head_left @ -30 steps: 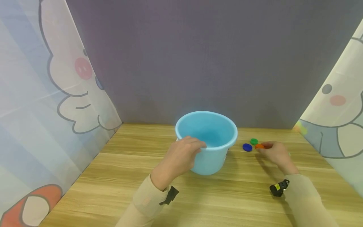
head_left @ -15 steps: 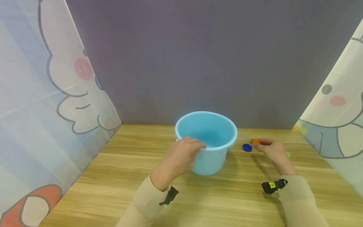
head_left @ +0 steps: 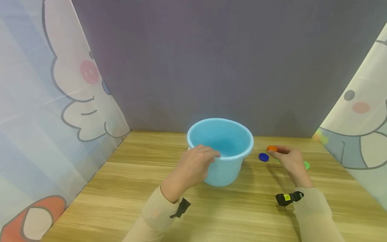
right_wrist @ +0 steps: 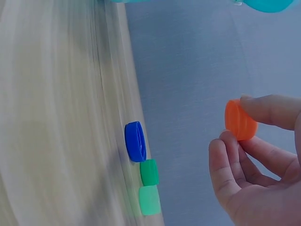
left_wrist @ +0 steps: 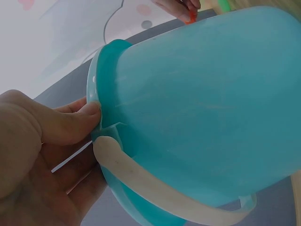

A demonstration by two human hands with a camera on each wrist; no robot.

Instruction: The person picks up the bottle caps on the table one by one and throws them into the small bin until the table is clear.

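Observation:
A light blue bucket [head_left: 223, 173] stands upright on the wooden table. My left hand [head_left: 193, 164] grips its near rim, thumb outside by the hinge of the white handle [left_wrist: 169, 194] that hangs down in the left wrist view. Right of the bucket, my right hand [head_left: 291, 163] pinches an orange bottle cap [right_wrist: 240, 120] between thumb and fingers, lifted above the table. Below it lie a blue cap [right_wrist: 135, 141], a green cap [right_wrist: 149, 172] and a light green cap [right_wrist: 150, 200]. In the head view the right hand mostly hides the green one.
A dark grey panel [head_left: 217, 67] rises along the table's back edge. Cartoon-printed curtains [head_left: 72, 111] flank both sides. The wood-grain table [head_left: 127, 191] stretches left of and in front of the bucket.
My right hand has lifted the orange cap off the table, moving it slightly up and left. More of the light green cap shows. The left hand and bucket have stayed put.

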